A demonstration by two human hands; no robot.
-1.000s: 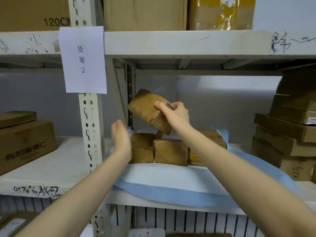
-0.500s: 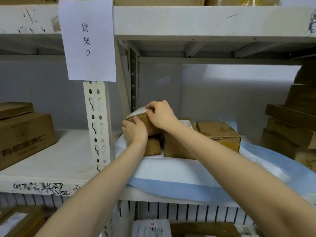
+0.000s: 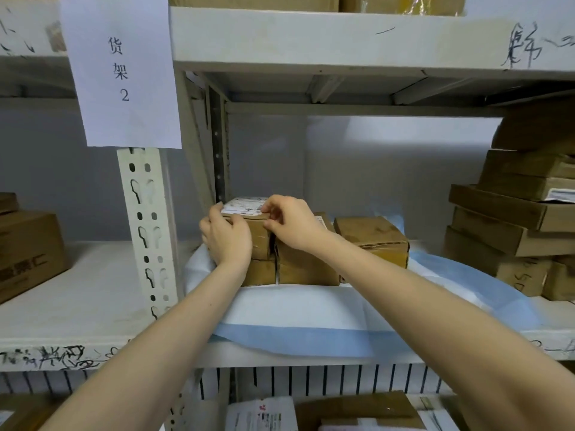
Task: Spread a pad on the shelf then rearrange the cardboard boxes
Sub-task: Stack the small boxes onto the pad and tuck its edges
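Head view: the top box [image 3: 259,239], label up and front face squarely toward the camera, sits on a lower box [image 3: 260,272] at the left rear of the pad [image 3: 311,315], close to the upright post [image 3: 146,231]. The left hand [image 3: 228,241] curls its fingers round the left side; the right hand [image 3: 292,223] pinches the top right edge. A neighbouring box [image 3: 306,265] stands just beside it on the right, and bare pad lies in front. The hands hide its long axis.
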